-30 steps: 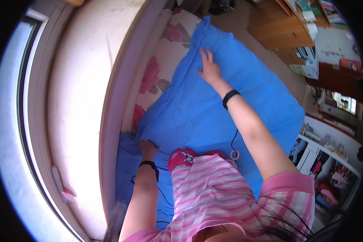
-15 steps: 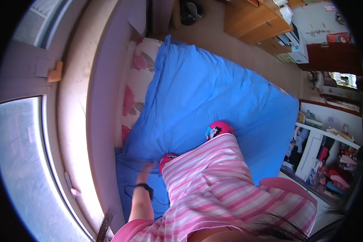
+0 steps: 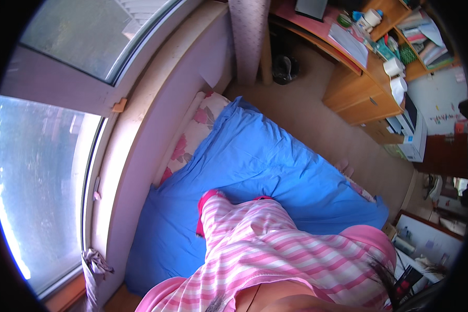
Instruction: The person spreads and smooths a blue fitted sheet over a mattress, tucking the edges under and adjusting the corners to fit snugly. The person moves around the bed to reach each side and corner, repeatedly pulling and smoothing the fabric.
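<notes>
Neither my left hand nor my right hand shows at this moment; only the pink sleeves of my striped top (image 3: 255,236) come in at the lower left and right. Below me a blue sheet (image 3: 249,151) lies wrinkled over the bed. Along its far left edge, part of the mattress stays uncovered, showing a white floral cover (image 3: 180,148). A small strip of the same floral cloth peeks out at the right side of the bed. My legs, in the striped cloth with dark pink ends, rest on the sheet.
A wall and windowsill (image 3: 132,119) run along the bed's left side, with a knotted cloth (image 3: 94,265) by the window. Beyond the bed are a black bin (image 3: 285,70), a wooden desk (image 3: 359,96) with papers, and a white printer (image 3: 415,138). Slippers (image 3: 344,167) lie on the floor.
My left hand, earlier reaching over the sheet at the lower left, has gone out of view. The view has shifted, bringing in more of the desk and window. My legs have changed position.
</notes>
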A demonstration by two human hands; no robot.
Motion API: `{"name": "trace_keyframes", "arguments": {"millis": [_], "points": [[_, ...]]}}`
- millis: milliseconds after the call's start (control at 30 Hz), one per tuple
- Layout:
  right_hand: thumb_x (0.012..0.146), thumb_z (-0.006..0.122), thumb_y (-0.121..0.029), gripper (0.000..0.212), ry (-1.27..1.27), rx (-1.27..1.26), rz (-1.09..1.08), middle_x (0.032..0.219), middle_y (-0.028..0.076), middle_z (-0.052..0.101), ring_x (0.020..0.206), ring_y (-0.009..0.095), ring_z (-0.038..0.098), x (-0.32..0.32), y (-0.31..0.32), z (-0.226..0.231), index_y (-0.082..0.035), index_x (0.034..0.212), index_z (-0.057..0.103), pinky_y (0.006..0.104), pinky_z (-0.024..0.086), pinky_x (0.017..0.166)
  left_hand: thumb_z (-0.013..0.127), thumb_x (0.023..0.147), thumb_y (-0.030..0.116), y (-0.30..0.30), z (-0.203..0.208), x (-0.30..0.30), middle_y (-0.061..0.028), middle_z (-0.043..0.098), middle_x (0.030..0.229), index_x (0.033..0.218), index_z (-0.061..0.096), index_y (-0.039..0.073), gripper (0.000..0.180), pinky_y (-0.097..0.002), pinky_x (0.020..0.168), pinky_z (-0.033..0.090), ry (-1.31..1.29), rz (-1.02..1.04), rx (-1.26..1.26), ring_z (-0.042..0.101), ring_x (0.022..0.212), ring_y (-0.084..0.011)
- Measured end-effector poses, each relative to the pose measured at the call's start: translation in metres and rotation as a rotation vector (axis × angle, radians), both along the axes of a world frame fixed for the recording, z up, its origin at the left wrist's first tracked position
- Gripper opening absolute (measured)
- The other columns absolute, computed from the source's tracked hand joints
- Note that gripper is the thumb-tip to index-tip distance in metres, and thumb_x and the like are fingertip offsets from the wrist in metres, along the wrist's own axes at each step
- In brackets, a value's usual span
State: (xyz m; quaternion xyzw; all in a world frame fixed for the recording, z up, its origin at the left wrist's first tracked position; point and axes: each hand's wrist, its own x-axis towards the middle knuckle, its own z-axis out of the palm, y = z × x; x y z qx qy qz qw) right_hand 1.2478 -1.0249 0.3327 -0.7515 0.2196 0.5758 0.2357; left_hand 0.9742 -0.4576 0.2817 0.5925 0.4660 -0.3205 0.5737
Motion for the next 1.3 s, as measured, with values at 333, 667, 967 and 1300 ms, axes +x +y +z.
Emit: {"name": "trace_keyframes", "arguments": {"millis": [333,667,967,1300], "points": [[0.090,0.048,-0.035,0.036,-0.105,0.057,0.050,0.084,0.011,0.065,0.068,0.016,0.061,0.042,0.086,0.017,-0.004,0.100,0.063,0.0315,0.048,0.059,0.055,0.085,0.046,0.049,0.013,0.022,-0.0180,0.063,0.107,0.108,0.060,0.003,0.049,-0.0467,0.086,0.045,-0.064,-0.097,-0.076,0.058,0.098,-0.0377],[0.088,0.051,-0.031,0.032,-0.121,0.091,0.093,0.080,0.011,0.065,0.064,0.015,0.060,0.077,0.242,0.023,-0.004,0.101,0.062,0.0306,0.047,0.056,0.061,0.081,0.014,0.241,0.121,0.159,-0.0148,0.052,0.078,0.079,0.053,0.005,0.012,-0.0456,0.070,0.041,-0.759,-0.278,0.884,0.051,0.078,-0.0368],[0.087,0.055,-0.027,0.029,-0.098,-0.066,0.092,0.077,0.010,0.064,0.061,0.014,0.059,0.044,0.219,0.100,-0.004,0.101,0.062,0.0298,0.047,0.054,0.063,0.083,0.020,0.351,0.143,0.249,-0.0079,0.051,0.084,0.085,0.053,0.010,0.014,-0.0392,0.078,0.037,-0.649,-0.216,1.579,0.050,0.082,-0.0261],[0.085,0.058,-0.023,0.026,-0.178,-0.038,0.206,0.073,0.009,0.064,0.057,0.014,0.058,0.066,0.238,0.101,-0.003,0.102,0.061,0.0289,0.046,0.052,0.058,0.087,0.017,0.357,0.091,0.231,-0.0094,0.052,0.084,0.088,0.051,0.009,0.011,-0.0400,0.077,0.040,-0.734,-0.343,1.547,0.052,0.082,-0.0277]]}}
